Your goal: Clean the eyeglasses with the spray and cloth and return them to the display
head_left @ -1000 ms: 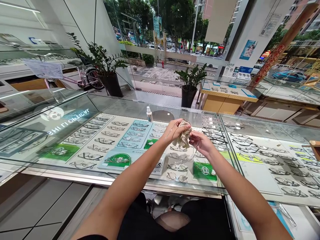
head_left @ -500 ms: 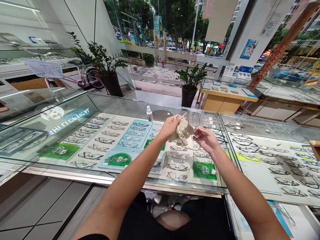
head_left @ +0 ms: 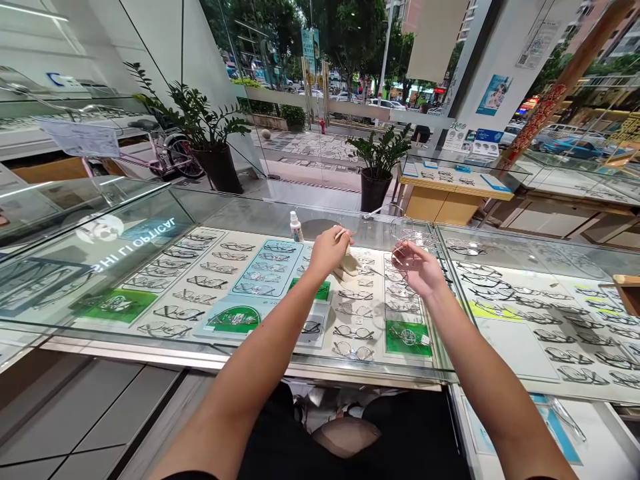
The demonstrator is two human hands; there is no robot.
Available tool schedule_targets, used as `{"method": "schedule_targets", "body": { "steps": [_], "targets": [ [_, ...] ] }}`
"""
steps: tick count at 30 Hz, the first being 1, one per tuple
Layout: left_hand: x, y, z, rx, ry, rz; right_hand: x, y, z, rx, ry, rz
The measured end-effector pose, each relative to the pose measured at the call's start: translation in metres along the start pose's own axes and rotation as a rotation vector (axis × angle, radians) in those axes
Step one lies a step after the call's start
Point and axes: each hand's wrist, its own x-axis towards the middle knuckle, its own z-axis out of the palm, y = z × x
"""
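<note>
My left hand (head_left: 330,252) is closed on a beige cloth (head_left: 348,267), which hangs partly hidden under the fingers above the glass counter. To its right, my right hand (head_left: 421,268) grips a pair of eyeglasses (head_left: 401,256) with thin frames by one rim. Its temples point left, toward the cloth, and a gap separates the cloth from the lenses. A small white spray bottle (head_left: 296,228) stands upright on the glass, beyond my left hand.
Under the glass top of the display case (head_left: 240,365) lie rows of eyeglasses and green cards (head_left: 407,338). Another glass case (head_left: 525,347) adjoins on the right. Beyond the counter are two potted plants (head_left: 375,190), a pink bicycle (head_left: 183,157) and a wooden display table (head_left: 440,200).
My left hand has moved left with the cloth, off the eyeglasses. The cloth hangs lower, and the eyeglasses have turned in my right hand, so both lenses show apart from it.
</note>
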Motion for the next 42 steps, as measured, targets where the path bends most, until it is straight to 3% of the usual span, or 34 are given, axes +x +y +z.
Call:
{"method": "schedule_targets", "body": {
  "steps": [9, 19, 21, 24, 26, 28, 30, 32, 35, 42],
  "targets": [
    [-0.003, 0.004, -0.003, 0.044, -0.009, -0.038, 0.003, -0.005, -0.003, 0.115, 0.078, 0.004],
    [0.000, -0.007, 0.003, 0.064, -0.035, -0.022, 0.006, -0.010, -0.008, 0.122, 0.145, -0.073],
    [0.002, -0.007, 0.003, 0.021, 0.049, 0.000, 0.005, -0.012, -0.008, 0.130, 0.161, -0.078],
    [0.001, 0.000, 0.000, -0.075, 0.321, 0.119, 0.006, -0.015, -0.009, 0.135, 0.187, -0.097],
    [-0.004, 0.010, 0.000, -0.067, 0.524, 0.277, 0.007, -0.015, -0.010, 0.125, 0.212, -0.124],
    [-0.014, 0.022, 0.002, 0.032, 0.605, 0.481, 0.009, -0.013, -0.010, 0.111, 0.236, -0.150],
    [-0.026, 0.033, 0.009, 0.167, 0.483, 0.679, 0.010, -0.011, -0.009, 0.097, 0.258, -0.175],
    [-0.037, 0.040, 0.019, 0.291, 0.259, 0.836, 0.010, -0.008, -0.007, 0.082, 0.267, -0.198],
    [-0.045, 0.042, 0.034, 0.416, 0.050, 0.940, 0.007, -0.002, -0.003, 0.048, 0.264, -0.216],
    [-0.041, 0.037, 0.038, 0.492, 0.076, 1.012, 0.001, 0.012, 0.005, 0.039, 0.308, -0.178]
  ]
}}
